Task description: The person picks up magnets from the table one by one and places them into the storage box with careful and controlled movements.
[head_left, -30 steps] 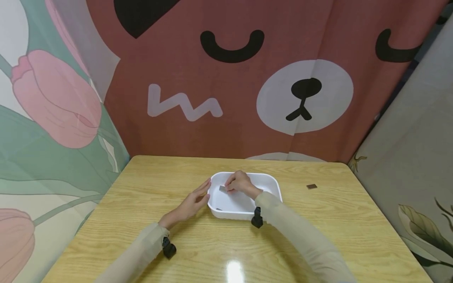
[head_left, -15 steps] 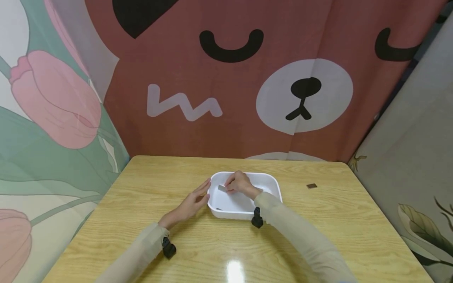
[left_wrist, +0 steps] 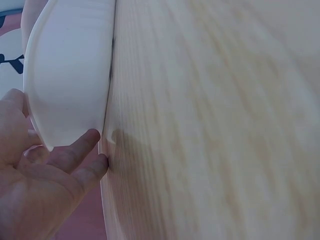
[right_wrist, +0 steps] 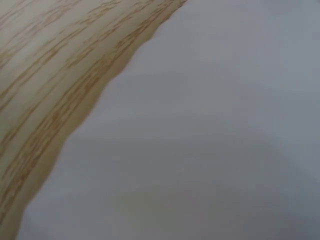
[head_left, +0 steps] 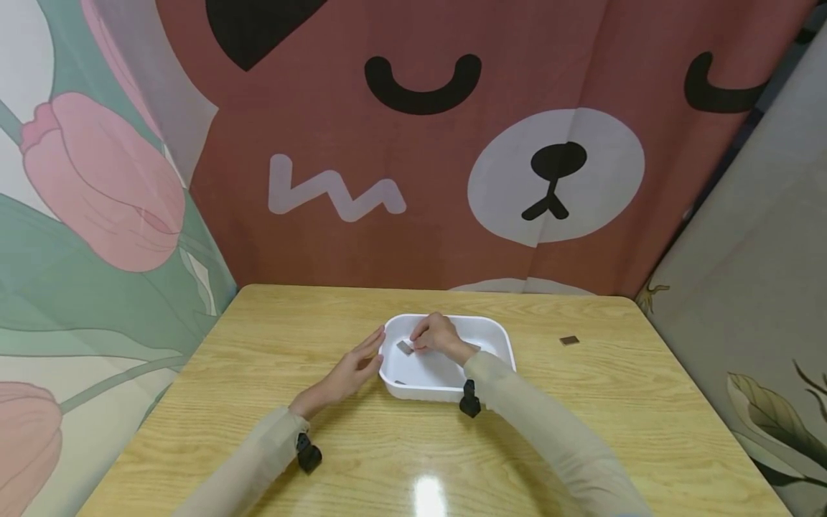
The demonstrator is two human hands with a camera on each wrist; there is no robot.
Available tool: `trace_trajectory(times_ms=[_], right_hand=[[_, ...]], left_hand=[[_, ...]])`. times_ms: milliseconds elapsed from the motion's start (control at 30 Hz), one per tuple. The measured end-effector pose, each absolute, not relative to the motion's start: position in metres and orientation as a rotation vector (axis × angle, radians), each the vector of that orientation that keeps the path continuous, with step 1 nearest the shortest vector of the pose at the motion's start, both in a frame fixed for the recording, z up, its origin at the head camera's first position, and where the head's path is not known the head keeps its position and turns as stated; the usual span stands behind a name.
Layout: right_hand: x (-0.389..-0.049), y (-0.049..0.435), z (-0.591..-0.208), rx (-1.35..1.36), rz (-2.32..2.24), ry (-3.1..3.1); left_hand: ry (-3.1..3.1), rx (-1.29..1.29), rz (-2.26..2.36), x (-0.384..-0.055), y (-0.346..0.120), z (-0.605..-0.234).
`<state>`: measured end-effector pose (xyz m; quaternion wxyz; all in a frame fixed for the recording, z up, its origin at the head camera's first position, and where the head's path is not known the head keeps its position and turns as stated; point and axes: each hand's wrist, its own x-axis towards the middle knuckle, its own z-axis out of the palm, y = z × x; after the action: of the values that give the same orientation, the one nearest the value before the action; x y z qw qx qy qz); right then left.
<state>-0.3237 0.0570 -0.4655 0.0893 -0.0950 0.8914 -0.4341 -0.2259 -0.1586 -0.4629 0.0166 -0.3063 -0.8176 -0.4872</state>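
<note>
A white tray (head_left: 426, 370) stands on the wooden table. My right hand (head_left: 438, 334) reaches into it with curled fingers. At their tips is a small flat grey rectangular piece (head_left: 405, 347), pinched at its right end and tilted in the head view. My left hand (head_left: 352, 371) lies along the tray's left side with extended fingers. In the left wrist view, the fingers of the left hand (left_wrist: 37, 185) rest by the outer wall of the tray (left_wrist: 72, 75). The right wrist view is filled by the blurred white tray wall (right_wrist: 190, 140); the hand is hidden there.
A small dark brown rectangular piece (head_left: 569, 340) lies on the table (head_left: 362, 467) to the right of the tray. Another thin grey piece (head_left: 400, 382) shows inside the tray's near left corner. Behind the table hangs a red-brown printed curtain (head_left: 439, 251).
The grey piece at the right fingertips has turned, its left end shifting slightly. Both hands and the tray hold nearly the same places.
</note>
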Motion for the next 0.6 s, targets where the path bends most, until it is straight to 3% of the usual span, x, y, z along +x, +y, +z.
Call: trace_trajectory(times_ms=[267, 600], right_hand=[[-0.327, 0.057, -0.469, -0.301, -1.309, 2.613], [-0.322, 0.056, -0.467, -0.363, -1.252, 2.62]], left_hand=[[-2.54, -0.953, -1.49, -0.227, -0.159, -0.465], [-2.518, -0.943, -1.504, -0.245, -0.163, -0.498]])
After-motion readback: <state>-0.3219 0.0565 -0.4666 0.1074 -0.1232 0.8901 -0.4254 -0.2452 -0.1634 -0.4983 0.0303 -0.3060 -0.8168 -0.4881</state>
